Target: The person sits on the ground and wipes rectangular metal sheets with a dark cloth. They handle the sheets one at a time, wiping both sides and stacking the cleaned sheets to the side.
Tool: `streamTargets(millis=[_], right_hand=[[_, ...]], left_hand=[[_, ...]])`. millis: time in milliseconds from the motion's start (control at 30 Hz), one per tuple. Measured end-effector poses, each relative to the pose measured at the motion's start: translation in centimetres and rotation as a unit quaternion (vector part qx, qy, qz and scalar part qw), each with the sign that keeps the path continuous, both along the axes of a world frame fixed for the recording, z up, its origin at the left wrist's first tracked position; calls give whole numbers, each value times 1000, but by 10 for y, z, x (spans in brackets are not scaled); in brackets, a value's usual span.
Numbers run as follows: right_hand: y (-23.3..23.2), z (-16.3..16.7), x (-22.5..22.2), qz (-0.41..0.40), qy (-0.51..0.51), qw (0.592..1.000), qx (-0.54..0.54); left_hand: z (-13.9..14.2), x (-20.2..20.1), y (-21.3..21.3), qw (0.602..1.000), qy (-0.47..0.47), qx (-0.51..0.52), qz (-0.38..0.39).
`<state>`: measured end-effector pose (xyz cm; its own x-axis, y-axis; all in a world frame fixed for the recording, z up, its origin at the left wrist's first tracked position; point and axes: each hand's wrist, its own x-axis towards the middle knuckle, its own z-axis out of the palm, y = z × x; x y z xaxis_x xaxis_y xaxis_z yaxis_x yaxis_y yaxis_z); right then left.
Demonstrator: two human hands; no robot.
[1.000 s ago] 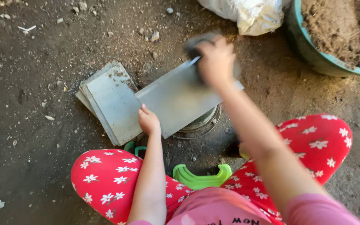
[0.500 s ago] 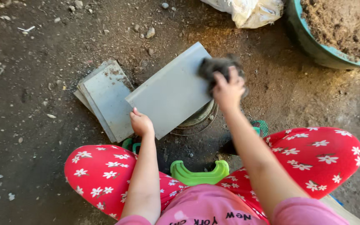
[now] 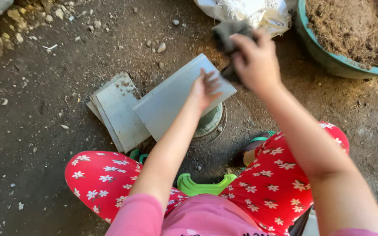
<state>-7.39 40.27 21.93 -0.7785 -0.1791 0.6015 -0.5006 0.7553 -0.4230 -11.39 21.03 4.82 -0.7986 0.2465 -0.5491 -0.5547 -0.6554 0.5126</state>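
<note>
Dirt ground (image 3: 36, 131) everywhere. Our right hand (image 3: 254, 61) is clenched on a dark grey cloth wad (image 3: 228, 32), raised above the far corner of the flat grey rectangular tile (image 3: 171, 98). Our left hand (image 3: 204, 89) presses fingers-spread on that tile, which leans on a round metal base (image 3: 211, 122) beside stacked grey tiles (image 3: 117, 109). Teal tub of soil (image 3: 329, 57) at far right.

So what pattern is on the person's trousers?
Bright red trousers scattered with small white flowers, seen clearly in the head view.

Far right, a green tub (image 3: 311, 48) of soil beside a white sack (image 3: 250, 11); near, a green stool (image 3: 204, 187).
</note>
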Motion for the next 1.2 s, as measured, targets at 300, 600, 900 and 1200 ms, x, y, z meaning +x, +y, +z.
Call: streamTargets(millis=[300,600,900,1200], right_hand=[[61,-69,-51,-87,54,993,51],[132,-79,-56,-136,113,984,7],[164,-65,-58,-263,-90,960,-45],[160,-43,-53,-245,-83,963,-72]], left_hand=[[44,-23,112,942,163,271,-110],[89,-66,149,991,57,27,-118],[129,-101,111,869,472,-106,-102],[10,-88,52,159,372,-673,-619]])
